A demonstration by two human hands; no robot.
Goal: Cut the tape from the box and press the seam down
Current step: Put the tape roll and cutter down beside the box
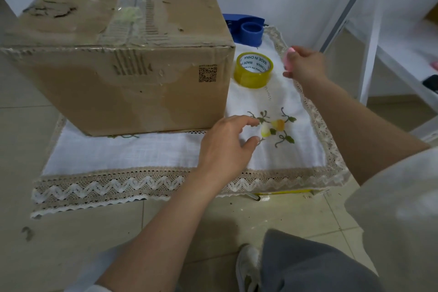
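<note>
Right hand (304, 64) grips a small pink object (288, 55) (unclear what) at 2 o'clock of the tape roll (253, 70); left hand (227, 147) hovers loosely open at the box's (123, 73) 5 o'clock

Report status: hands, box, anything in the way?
Left hand open above the tablecloth; right hand grips a small pink object. Cardboard box seam taped, untouched. Tape roll beside box, not blocking.

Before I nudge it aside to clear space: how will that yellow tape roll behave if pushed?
The tape roll lies flat on its side on the tablecloth, so it should slide rather than roll. It looks light, and the cloth may bunch under it. If tipped on edge, it would probably roll.
</note>
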